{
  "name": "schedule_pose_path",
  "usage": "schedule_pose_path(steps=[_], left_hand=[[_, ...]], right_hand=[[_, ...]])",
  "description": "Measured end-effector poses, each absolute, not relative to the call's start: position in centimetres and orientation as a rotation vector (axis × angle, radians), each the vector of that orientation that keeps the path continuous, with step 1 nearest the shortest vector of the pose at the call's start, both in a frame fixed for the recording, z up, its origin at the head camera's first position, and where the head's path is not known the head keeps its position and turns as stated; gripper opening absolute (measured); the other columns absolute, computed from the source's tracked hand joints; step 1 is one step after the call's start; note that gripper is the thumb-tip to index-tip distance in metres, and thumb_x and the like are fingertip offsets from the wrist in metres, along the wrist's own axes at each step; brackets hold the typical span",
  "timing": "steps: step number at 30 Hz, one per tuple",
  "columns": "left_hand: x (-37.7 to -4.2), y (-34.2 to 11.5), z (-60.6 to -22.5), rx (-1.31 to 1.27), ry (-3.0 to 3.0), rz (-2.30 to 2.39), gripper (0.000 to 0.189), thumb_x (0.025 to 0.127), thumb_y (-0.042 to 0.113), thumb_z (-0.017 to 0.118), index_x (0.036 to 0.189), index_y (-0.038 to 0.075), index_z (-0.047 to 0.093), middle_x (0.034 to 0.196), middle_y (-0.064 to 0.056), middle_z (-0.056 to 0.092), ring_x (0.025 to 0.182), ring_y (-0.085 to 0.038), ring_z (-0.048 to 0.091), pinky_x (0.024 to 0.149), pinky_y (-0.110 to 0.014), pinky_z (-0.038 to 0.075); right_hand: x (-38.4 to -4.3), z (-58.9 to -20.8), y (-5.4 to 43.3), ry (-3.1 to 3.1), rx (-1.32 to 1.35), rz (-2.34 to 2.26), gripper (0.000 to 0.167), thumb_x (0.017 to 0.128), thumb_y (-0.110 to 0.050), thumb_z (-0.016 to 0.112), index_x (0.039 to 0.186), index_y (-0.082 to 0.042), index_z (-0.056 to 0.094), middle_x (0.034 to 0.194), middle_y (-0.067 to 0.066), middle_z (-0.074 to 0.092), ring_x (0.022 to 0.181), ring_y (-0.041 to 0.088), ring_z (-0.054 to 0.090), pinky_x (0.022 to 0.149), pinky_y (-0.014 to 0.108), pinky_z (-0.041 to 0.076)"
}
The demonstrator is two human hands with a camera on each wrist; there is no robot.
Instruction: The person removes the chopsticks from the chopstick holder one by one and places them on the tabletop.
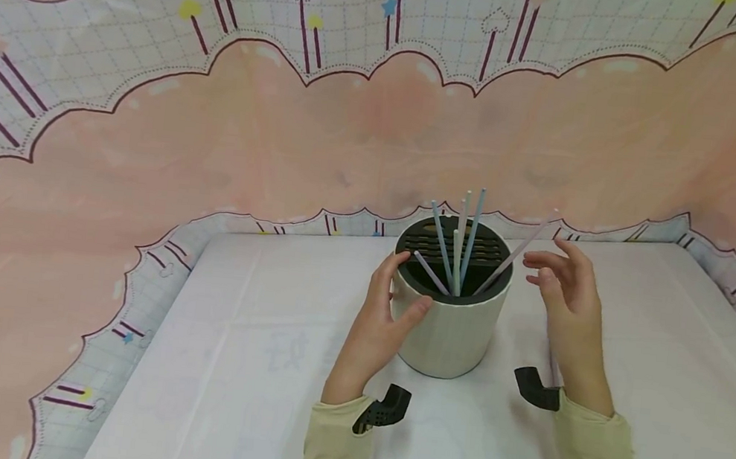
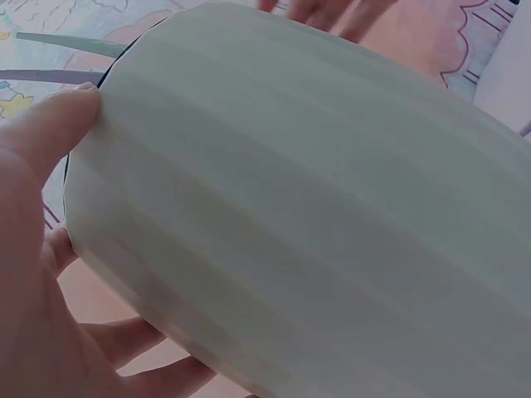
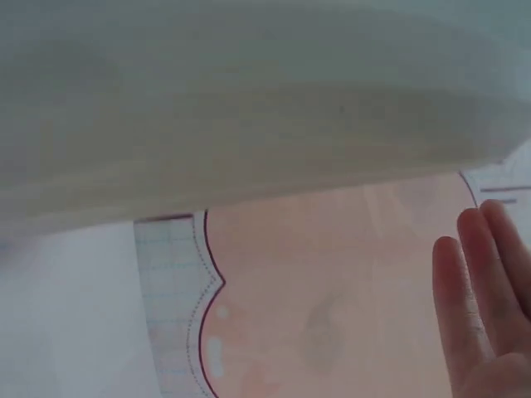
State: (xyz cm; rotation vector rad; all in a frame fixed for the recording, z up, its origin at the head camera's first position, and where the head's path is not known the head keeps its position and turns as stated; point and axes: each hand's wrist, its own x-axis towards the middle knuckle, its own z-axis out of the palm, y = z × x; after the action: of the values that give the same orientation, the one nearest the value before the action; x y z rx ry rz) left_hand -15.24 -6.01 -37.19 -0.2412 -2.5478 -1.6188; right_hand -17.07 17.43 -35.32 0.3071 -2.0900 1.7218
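Note:
A pale, ribbed round pen holder (image 1: pixel 447 339) with a black slotted top (image 1: pixel 424 239) stands upright on the white table. Several thin pastel sticks rise from its open front part, among them a blue stick (image 1: pixel 474 233) and a lilac stick (image 1: pixel 519 251) leaning right. My left hand (image 1: pixel 376 328) holds the holder by its left side; in the left wrist view the thumb (image 2: pixel 70 112) lies at the rim and the fingers reach round the wall. To the right, apart from the holder, my right hand (image 1: pixel 571 311) is raised with bent, loose fingers and nothing in them.
The white table surface (image 1: pixel 247 351) spreads around the holder. Behind and beside it hangs a peach and white patterned cloth (image 1: pixel 350 145). A black wrist mount (image 1: pixel 390 407) sits at the left cuff, and another mount (image 1: pixel 536 389) at the right cuff.

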Motion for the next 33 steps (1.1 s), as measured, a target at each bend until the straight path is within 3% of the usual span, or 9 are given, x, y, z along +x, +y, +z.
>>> schedule_pose_path(steps=[7,12,15,22,27,33], left_hand=[[-15.2,-6.1,-37.2,-0.250,-2.551,-1.625,0.064,0.081,0.058,0.051,0.134,0.049,0.016,0.144,0.018,0.010,0.130,-0.017,0.023,0.095,-0.051,0.032],[-15.0,-6.2,-37.2,-0.277,-2.546,-1.632,0.065,0.081,0.057,0.051,0.135,0.047,0.015,0.144,0.016,0.010,0.129,-0.017,0.023,0.096,-0.048,0.033],[-14.9,-6.3,-37.2,-0.278,-2.544,-1.630,0.065,0.081,0.056,0.051,0.135,0.047,0.015,0.144,0.017,0.010,0.130,-0.015,0.022,0.097,-0.047,0.032],[-14.8,-6.4,-37.2,-0.276,-2.547,-1.620,0.064,0.082,0.055,0.051,0.135,0.048,0.015,0.145,0.017,0.010,0.131,-0.015,0.020,0.097,-0.048,0.031],[-14.7,-6.3,-37.2,-0.271,-2.550,-1.613,0.064,0.082,0.055,0.051,0.135,0.048,0.015,0.145,0.017,0.010,0.131,-0.016,0.020,0.096,-0.050,0.032],[-14.8,-6.2,-37.3,-0.282,-2.537,-1.610,0.065,0.082,0.056,0.051,0.135,0.047,0.015,0.146,0.014,0.010,0.131,-0.016,0.020,0.096,-0.049,0.032]], right_hand=[[-17.0,-35.6,16.3,-2.014,0.601,1.766,0.061,0.087,0.005,0.048,0.140,-0.011,0.022,0.128,0.014,0.046,0.120,0.016,0.040,0.099,0.026,0.031],[-15.9,-34.5,15.3,-2.098,0.674,1.635,0.068,0.082,0.009,0.055,0.140,-0.012,0.026,0.124,0.021,0.048,0.123,0.023,0.037,0.104,0.029,0.022],[-15.4,-34.0,14.8,-2.147,0.660,1.578,0.057,0.083,0.005,0.056,0.135,-0.008,0.036,0.118,0.019,0.053,0.121,0.024,0.039,0.103,0.028,0.023],[-14.7,-33.2,13.9,-2.199,0.545,1.378,0.019,0.085,-0.002,0.058,0.103,0.000,0.060,0.102,0.008,0.060,0.112,0.014,0.044,0.092,0.018,0.032],[-14.5,-33.0,13.8,-2.190,0.544,1.340,0.012,0.084,0.000,0.059,0.095,0.000,0.062,0.102,0.008,0.060,0.110,0.017,0.046,0.091,0.016,0.033],[-15.0,-33.6,14.2,-2.200,0.516,1.334,0.011,0.083,-0.003,0.061,0.094,-0.006,0.064,0.104,0.002,0.059,0.109,0.012,0.047,0.089,0.015,0.033]])
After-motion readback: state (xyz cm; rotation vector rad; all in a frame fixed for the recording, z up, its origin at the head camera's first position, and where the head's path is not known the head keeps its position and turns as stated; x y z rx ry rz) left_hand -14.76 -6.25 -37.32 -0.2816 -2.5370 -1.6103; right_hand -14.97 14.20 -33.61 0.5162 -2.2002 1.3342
